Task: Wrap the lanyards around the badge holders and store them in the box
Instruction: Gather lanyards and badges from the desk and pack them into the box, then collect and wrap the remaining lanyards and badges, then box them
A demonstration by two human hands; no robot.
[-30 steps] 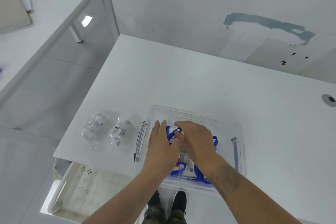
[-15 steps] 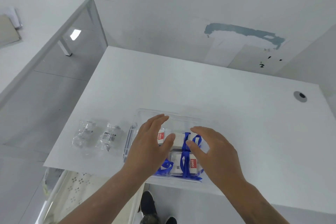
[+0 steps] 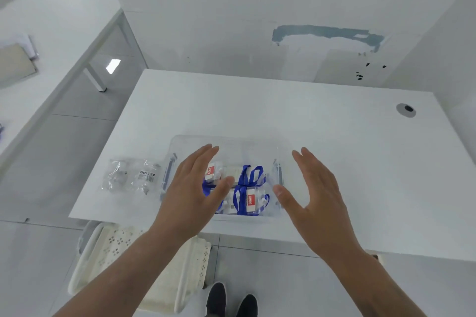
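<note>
Clear box (image 3: pixel 180 140) near front edge of white table (image 3: pixel 283 116), lid off. Inside, badge holders (image 3: pixel 251 201) wrapped in blue lanyards (image 3: pixel 247 175); red labels with white "UHOO" legible on two holders, one at back left, one at front right. Other small print too blurred to read.

Left hand (image 3: pixel 190 195) above box's left half, fingers straight and together, thumb out, grip spread, holding nothing. Right hand (image 3: pixel 316 193) above box's right edge, palm turned inward, fingers straight, grip likewise spread, empty. Hands well apart, box contents visible between them.

Left of box, two crumpled clear bags (image 3: pixel 131 176) flat on table; "UHOO" printed on right one, upside down from this view, beside a barcode-like mark. Grey cable port (image 3: pixel 406 110) at far right of table.
</note>
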